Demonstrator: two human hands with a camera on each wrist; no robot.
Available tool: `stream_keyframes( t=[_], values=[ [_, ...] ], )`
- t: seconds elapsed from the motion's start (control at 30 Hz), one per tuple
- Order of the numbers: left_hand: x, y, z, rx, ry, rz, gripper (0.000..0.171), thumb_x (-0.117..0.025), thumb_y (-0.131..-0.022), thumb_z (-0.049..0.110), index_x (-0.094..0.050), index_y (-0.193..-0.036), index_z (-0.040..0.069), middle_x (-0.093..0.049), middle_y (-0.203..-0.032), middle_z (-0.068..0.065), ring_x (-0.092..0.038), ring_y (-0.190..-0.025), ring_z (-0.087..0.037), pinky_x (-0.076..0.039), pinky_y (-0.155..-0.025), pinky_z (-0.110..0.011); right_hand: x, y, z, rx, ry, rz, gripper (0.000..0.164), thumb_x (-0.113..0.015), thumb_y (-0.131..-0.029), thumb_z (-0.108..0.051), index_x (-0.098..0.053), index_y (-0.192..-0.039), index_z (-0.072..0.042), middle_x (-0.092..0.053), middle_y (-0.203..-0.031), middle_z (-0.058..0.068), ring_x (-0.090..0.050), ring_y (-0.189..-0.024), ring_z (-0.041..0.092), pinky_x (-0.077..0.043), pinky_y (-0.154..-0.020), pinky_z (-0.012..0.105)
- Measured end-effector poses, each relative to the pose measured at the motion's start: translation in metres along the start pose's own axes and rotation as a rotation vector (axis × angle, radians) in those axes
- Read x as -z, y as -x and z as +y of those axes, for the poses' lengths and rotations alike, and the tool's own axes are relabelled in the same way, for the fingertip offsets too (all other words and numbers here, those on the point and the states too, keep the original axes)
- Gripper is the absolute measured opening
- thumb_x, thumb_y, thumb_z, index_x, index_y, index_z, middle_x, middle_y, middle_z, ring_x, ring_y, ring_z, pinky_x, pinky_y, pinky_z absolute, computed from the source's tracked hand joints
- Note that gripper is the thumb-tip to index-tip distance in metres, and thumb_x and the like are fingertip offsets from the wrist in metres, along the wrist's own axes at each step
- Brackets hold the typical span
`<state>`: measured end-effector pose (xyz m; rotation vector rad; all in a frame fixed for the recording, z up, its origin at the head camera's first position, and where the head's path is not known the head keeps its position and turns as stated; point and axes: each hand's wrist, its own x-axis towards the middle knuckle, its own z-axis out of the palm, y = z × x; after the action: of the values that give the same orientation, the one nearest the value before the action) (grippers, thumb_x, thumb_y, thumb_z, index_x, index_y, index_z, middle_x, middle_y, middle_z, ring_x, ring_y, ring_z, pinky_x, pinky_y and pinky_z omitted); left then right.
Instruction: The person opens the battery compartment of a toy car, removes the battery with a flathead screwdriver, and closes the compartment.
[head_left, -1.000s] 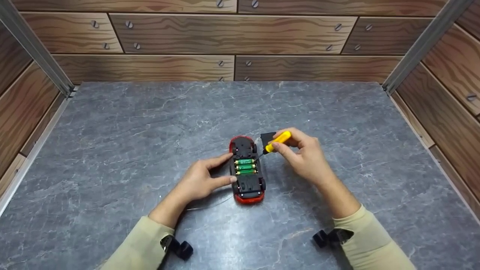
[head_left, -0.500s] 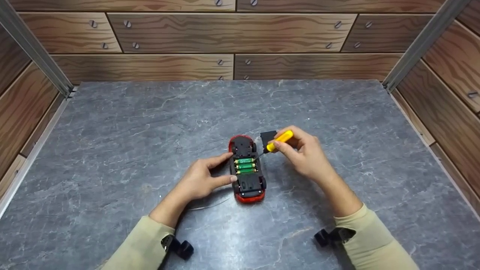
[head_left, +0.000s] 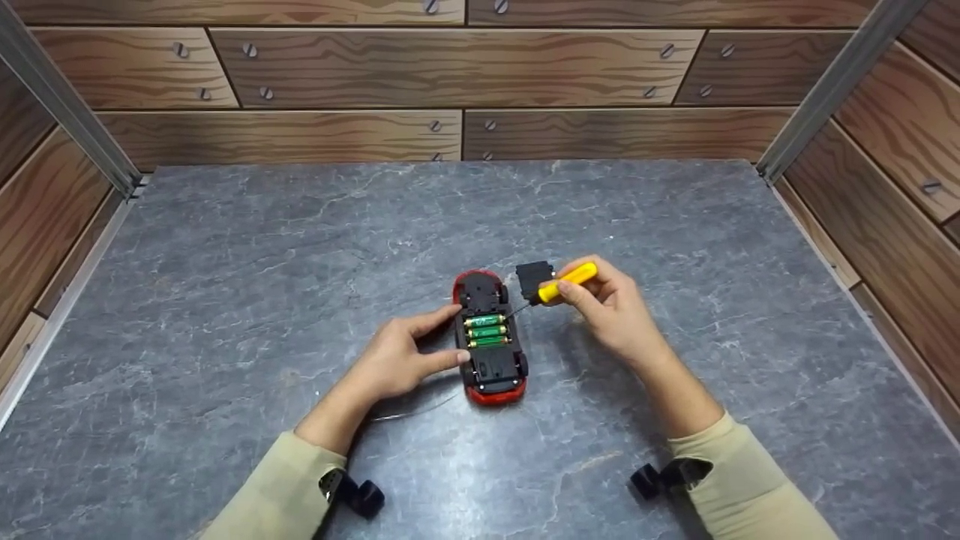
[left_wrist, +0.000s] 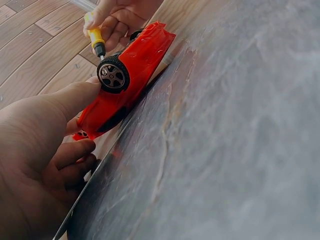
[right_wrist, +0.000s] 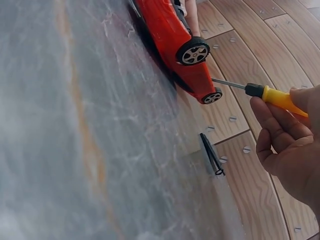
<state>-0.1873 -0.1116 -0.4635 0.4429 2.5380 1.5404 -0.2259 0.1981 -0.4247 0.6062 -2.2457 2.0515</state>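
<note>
A red toy car [head_left: 496,396] lies upside down on the table, its black underside up. Several green batteries [head_left: 487,331] sit side by side in its uncovered battery compartment. My left hand [head_left: 394,360] holds the car by its left side, thumb at the wheel [left_wrist: 113,75] in the left wrist view. My right hand [head_left: 615,307] pinches a screwdriver [head_left: 571,282] by its yellow handle. The slanted shaft [right_wrist: 228,83] reaches down to the right end of the farthest battery. Part of the tip is hidden behind the car body in the right wrist view.
A black battery cover [head_left: 532,276] lies on the table just right of the car, partly under the right hand. A thin clear strand [head_left: 420,412] runs from the car toward the left wrist. Wood-patterned walls [head_left: 450,67] enclose the grey marbled table [head_left: 300,225].
The screwdriver handle has shifted slightly right and tipped lower, showing more of the shaft and battery cover. The left hand keeps its hold on the car, and the batteries remain in place.
</note>
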Motion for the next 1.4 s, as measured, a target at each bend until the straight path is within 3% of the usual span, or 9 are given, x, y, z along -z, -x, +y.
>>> stream_keyframes(
  t=[0.2, 0.67, 1.4],
  values=[
    [0.000, 0.000, 0.001, 0.012, 0.004, -0.001, 0.074, -0.089, -0.088, 0.035, -0.059, -0.153, 0.018, -0.058, -0.153, -0.005, -0.051, -0.144, -0.026, -0.034, -0.124, -0.044, 0.002, -0.001, 0.007, -0.018, -0.085, 0.020, 0.013, -0.058, -0.102, 0.012, -0.057, -0.113, 0.018, -0.075, -0.105, 0.022, -0.076, -0.096, 0.023, -0.063, -0.089, 0.036],
    [0.000, -0.001, -0.001, -0.008, 0.007, 0.003, 0.074, -0.089, -0.088, 0.035, -0.059, -0.153, 0.017, -0.058, -0.152, -0.006, -0.052, -0.144, -0.027, -0.035, -0.124, -0.044, 0.003, -0.001, 0.012, -0.062, -0.090, 0.060, 0.015, -0.056, -0.102, 0.012, -0.056, -0.116, 0.017, -0.073, -0.104, 0.015, -0.074, -0.098, 0.021, -0.062, -0.091, 0.034],
    [0.000, 0.001, 0.000, -0.002, -0.005, 0.013, 0.074, -0.089, -0.087, 0.037, -0.060, -0.152, 0.019, -0.059, -0.152, -0.006, -0.051, -0.144, -0.027, -0.035, -0.124, -0.045, 0.004, -0.002, 0.019, -0.091, -0.110, 0.082, 0.013, -0.054, -0.104, 0.011, -0.057, -0.117, 0.014, -0.076, -0.105, 0.018, -0.076, -0.096, 0.019, -0.062, -0.091, 0.034]
  ],
)
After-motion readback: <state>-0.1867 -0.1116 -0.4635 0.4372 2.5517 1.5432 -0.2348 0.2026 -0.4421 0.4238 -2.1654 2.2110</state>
